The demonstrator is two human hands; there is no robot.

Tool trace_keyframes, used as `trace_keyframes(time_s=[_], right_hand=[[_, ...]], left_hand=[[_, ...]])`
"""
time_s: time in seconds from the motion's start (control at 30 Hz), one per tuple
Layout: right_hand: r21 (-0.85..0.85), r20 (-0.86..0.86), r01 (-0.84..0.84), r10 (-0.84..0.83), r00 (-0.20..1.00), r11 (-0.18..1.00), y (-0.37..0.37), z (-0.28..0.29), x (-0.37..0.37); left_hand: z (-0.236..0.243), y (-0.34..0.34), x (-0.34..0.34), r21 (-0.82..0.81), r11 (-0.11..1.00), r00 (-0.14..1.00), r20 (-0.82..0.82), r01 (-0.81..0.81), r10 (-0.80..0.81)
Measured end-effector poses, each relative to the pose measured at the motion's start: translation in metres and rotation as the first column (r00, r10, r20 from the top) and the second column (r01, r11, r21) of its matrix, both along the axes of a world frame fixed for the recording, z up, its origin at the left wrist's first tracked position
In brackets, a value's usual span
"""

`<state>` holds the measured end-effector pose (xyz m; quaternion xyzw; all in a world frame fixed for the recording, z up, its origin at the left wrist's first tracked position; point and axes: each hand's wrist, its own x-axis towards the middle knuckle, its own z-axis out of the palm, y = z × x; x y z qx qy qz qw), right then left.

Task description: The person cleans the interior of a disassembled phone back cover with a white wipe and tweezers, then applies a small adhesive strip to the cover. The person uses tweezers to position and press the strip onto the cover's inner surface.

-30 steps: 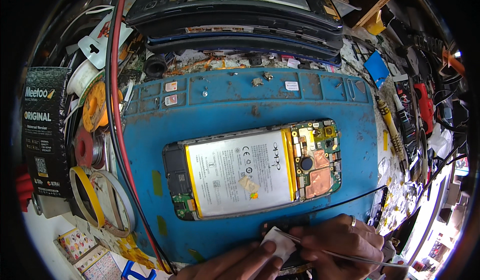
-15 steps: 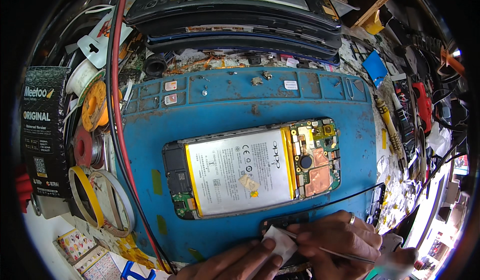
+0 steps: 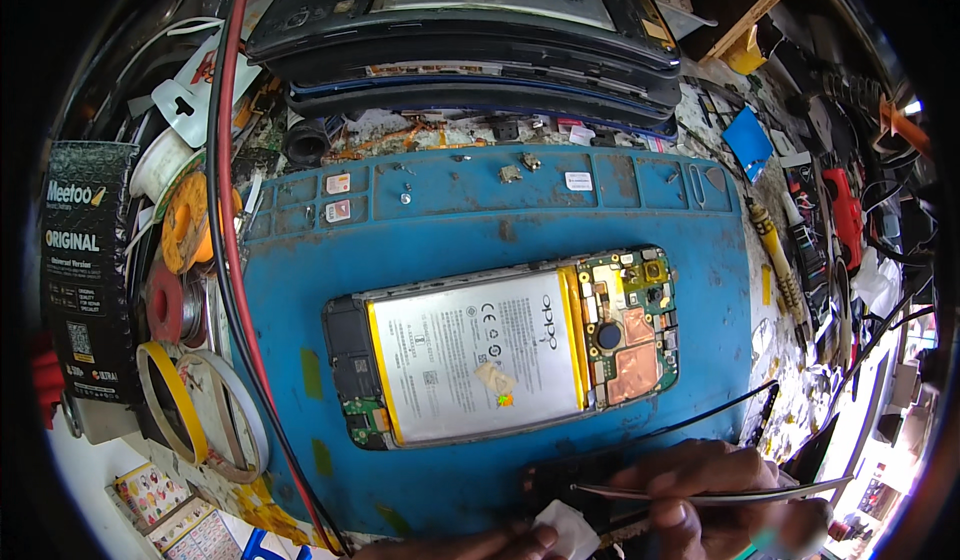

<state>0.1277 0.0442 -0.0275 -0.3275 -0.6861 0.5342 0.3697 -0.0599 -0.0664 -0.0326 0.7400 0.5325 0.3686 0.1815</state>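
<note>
While our left hand (image 3: 470, 544) holds tissue (image 3: 572, 532) and right hand (image 3: 715, 468) a thin tool (image 3: 735, 499), lower centre, we're likely on tool-and-tissue work by the black cover (image 3: 547, 478); next move wants a steady grip.

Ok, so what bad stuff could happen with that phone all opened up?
If the thin tool in the right hand slipped upward, it might scratch the circuit board, which is uncovered. The silver battery lies bare too, so a sharp poke could damage it. And the tiny metal bits on the blue mat might get lost if bumped.
</note>
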Motion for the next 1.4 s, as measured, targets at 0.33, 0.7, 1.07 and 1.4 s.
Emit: trace_keyframes(time_s=[0.33, 0.7, 1.07, 1.4], right_hand=[[0.049, -0.005, -0.07, 0.07, 0.998, 0.996, 0.004, -0.002, -0.003], [0.294, 0.213, -0.128, 0.066, 0.975, 0.947, 0.011, 0.006, -0.014], [0.238, 0.191, -0.102, 0.057, 0.98, 0.966, 0.008, 0.004, -0.011], [-0.038, 0.06, 0.067, -0.065, 0.996, 0.997, -0.003, 0.005, -0.002]], left_hand=[[-0.006, -0.001, 0.011, 0.052, 0.989, 0.991, 0.023, -0.135, 0.134], [-0.015, -0.001, 0.008, 0.125, 0.984, 0.988, -0.068, -0.126, 0.136], [-0.013, -0.001, 0.009, 0.119, 0.983, 0.989, -0.018, -0.141, 0.144], [-0.007, -0.004, 0.001, 0.18, 0.982, 0.992, 0.122, -0.053, 0.031]])
